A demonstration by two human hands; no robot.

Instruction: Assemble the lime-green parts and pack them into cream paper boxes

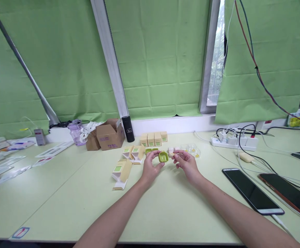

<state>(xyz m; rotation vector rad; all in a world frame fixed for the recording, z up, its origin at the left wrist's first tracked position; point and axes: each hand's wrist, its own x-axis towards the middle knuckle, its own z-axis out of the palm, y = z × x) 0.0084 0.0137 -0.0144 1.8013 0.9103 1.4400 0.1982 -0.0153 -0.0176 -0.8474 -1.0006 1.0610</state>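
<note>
Where the left hand [151, 167] faces the right hand [187, 165] in the head view: both are raised over the middle of the pale table [88, 206], near each other but apart.
Left hand: narrow, thumb and fingers closed about the rim of a small green container [163, 156], its open side turned toward the camera.
Right hand: narrow, fingertips pinching a small pale piece [173, 154] just beside the container; its exact form is too small to tell.
Green cases [151, 150]: on the table, just behind the left hand, partly hidden by it.
Clear tray [197, 151]: behind the right hand, with yellow bits showing in its cups; whitish pieces [171, 150] lie at its left end.
Closed cartons [150, 139]: 4, upright in a row beyond the hands, green labels facing forward.
Opened cartons [125, 168]: 3, left of the hands, flaps spread; 2 lie close together, and 1 lies nearer the camera.
Black bottle [128, 129]: upright at the back, beside the brown cardboard box [110, 136].
Purple bottle [75, 133]: farther left, near the window wall.
Power strip [234, 142]: at back right, loaded with plugs and cables.
White-edged phone [252, 190]: flat, right of the right forearm, with a cable at its near end.
</note>
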